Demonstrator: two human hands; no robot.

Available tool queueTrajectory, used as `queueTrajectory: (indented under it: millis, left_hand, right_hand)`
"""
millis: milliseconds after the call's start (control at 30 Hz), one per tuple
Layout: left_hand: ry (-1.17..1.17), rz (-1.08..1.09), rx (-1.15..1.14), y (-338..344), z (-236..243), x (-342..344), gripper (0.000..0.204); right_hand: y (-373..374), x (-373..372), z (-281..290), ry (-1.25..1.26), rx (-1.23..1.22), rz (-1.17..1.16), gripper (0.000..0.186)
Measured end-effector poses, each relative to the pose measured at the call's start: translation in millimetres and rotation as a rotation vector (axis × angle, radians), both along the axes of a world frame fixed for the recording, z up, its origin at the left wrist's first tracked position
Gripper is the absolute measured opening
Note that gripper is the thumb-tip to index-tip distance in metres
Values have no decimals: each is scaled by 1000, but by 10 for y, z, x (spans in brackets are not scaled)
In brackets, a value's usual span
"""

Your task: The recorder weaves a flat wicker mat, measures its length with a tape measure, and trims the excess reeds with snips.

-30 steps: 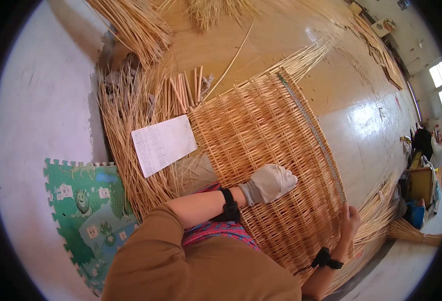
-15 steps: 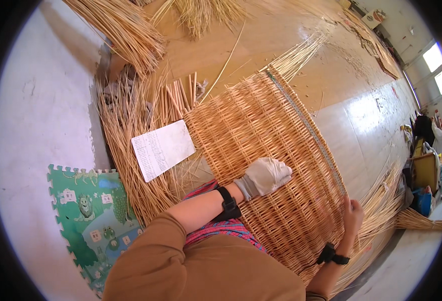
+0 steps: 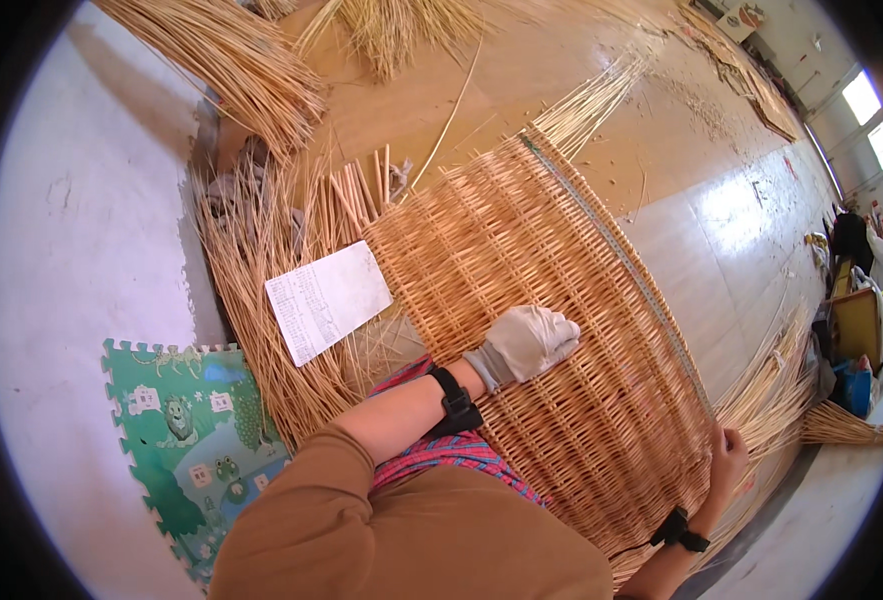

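A large woven wicker panel point(image 3: 481, 240) spreads across in front of me, its right edge curved. Along that edge runs a narrow grey-green tape measure point(image 3: 601, 226). My right hand point(image 3: 729, 458), bare, is closed at the lower right edge of the panel, where the tape's near end meets the fingers. My left hand point(image 3: 529, 345) wears a pale glove and rests on the middle of the weave with its fingers curled. Whatever lies under those fingers is hidden.
A white sheet with writing point(image 3: 331, 300) lies left of the panel on loose rods. Short thick sticks point(image 3: 356, 197) lie beyond it. Rod bundles point(image 3: 231, 70) are at far left, more stalks point(image 3: 776, 390) at right. A green foam mat point(image 3: 186, 440) lies by the left wall.
My right hand has moved down and to the right along the panel's edge, with the tape reaching along to it. My left hand stays on the weave. The view has shifted slightly.
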State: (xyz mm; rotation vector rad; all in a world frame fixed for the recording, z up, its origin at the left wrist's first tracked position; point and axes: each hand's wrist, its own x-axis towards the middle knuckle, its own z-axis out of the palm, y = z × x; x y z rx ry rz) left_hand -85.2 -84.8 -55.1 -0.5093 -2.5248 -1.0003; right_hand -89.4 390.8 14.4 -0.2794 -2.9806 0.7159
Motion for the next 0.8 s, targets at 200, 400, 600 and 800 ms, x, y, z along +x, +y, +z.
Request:
queueTrajectory:
  millis: [200,400,600,800]
  left_hand:
    - [-5,0,10,-31,206,-34,13]
    - [-73,98,-2,-126,134,38,16]
    - [-69,144,-75,-137,-104,48,14]
    - [-81,135,-103,-41,-89,50,17]
  right_hand:
    - [413,346,269,10,156,-68,27]
    - [880,481,8,-17,91,-233,45]
    - [1099,665,147,-17,210,-286,51]
    - [1184,769,90,3,158,-210,36]
